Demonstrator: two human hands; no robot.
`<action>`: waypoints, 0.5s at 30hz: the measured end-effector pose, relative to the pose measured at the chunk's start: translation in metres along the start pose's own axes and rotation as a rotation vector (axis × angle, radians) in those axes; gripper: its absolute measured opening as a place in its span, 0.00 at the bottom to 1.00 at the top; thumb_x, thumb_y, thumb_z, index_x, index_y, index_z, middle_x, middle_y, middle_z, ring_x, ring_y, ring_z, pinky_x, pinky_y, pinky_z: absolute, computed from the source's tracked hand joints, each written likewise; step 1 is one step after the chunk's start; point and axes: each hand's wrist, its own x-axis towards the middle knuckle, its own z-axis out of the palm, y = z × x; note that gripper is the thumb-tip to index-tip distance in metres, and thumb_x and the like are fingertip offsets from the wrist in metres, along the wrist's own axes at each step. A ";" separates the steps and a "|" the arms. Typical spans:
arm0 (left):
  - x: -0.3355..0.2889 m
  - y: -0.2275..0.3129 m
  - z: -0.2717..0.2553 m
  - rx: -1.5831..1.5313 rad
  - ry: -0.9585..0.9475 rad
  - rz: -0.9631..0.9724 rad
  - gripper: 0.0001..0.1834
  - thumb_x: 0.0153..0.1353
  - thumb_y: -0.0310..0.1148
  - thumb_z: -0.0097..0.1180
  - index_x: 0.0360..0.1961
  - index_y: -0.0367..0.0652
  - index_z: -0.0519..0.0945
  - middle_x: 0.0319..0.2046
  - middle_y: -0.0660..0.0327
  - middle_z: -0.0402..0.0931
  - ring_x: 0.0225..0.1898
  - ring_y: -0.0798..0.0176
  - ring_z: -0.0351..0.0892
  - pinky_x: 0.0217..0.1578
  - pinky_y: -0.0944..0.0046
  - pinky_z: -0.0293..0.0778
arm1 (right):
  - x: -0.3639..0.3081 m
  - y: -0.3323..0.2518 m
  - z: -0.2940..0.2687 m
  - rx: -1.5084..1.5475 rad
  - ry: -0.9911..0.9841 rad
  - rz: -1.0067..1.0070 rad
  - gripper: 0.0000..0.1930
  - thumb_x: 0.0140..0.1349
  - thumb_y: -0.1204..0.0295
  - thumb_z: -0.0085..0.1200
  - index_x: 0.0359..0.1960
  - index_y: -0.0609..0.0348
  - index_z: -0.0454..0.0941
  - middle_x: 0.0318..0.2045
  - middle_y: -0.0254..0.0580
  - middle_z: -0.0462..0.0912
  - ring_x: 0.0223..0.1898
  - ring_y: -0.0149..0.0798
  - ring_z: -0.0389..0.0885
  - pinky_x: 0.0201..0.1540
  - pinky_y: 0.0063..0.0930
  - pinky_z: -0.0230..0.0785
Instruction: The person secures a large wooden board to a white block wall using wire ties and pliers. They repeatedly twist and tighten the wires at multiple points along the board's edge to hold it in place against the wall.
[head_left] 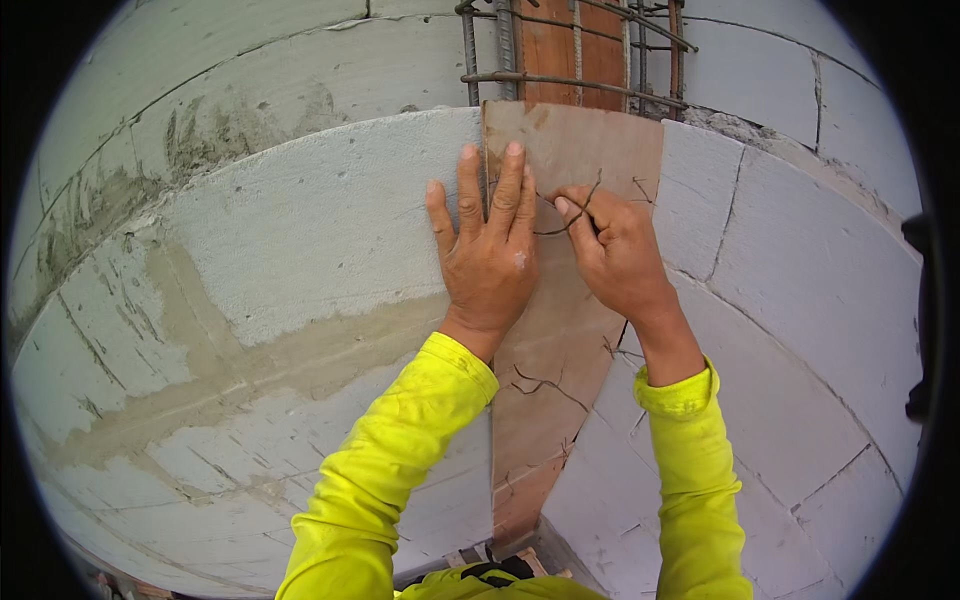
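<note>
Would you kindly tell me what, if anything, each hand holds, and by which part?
The right hand pinches a dark tie wire between thumb and forefinger, exact spot hidden; the left hand, flat, holds nothing.

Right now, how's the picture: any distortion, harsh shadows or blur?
Head view: pale grey block wall bows toward the picture's edge; head view: soft, even light, no harsh shadows; head view: bare right hand and thin dark bent wire look fairly sharp.

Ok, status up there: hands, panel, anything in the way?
Left hand flat over left edge of brown panel. Right hand pinching dark wire. More wire ends poke out lower down; nothing visibly blocking either hand.
</note>
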 end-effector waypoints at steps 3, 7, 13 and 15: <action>0.001 0.001 -0.001 -0.007 0.011 -0.018 0.26 0.58 0.33 0.63 0.60 0.47 0.80 0.70 0.70 0.67 0.76 0.50 0.51 0.75 0.43 0.35 | -0.007 0.007 0.006 0.034 0.031 -0.061 0.05 0.67 0.76 0.56 0.38 0.66 0.81 0.27 0.56 0.81 0.25 0.47 0.81 0.28 0.34 0.69; 0.006 -0.003 -0.011 -0.064 0.000 -0.006 0.27 0.56 0.32 0.65 0.60 0.47 0.80 0.70 0.71 0.67 0.75 0.52 0.53 0.74 0.44 0.38 | -0.010 0.011 0.006 0.121 0.027 -0.042 0.05 0.67 0.76 0.57 0.37 0.67 0.80 0.24 0.52 0.80 0.21 0.43 0.75 0.27 0.31 0.67; 0.015 -0.027 -0.042 -0.258 -0.260 0.079 0.43 0.46 0.33 0.72 0.67 0.46 0.71 0.73 0.64 0.60 0.76 0.53 0.49 0.73 0.44 0.41 | 0.000 0.015 -0.004 0.104 -0.038 -0.008 0.12 0.65 0.70 0.62 0.27 0.65 0.77 0.16 0.41 0.70 0.18 0.28 0.62 0.21 0.27 0.56; 0.009 -0.030 -0.047 -0.318 -0.232 0.034 0.48 0.44 0.34 0.74 0.70 0.44 0.67 0.74 0.58 0.58 0.76 0.52 0.48 0.72 0.43 0.40 | 0.008 0.018 -0.008 0.058 -0.061 -0.001 0.17 0.64 0.68 0.64 0.21 0.63 0.73 0.14 0.36 0.66 0.18 0.25 0.59 0.20 0.26 0.52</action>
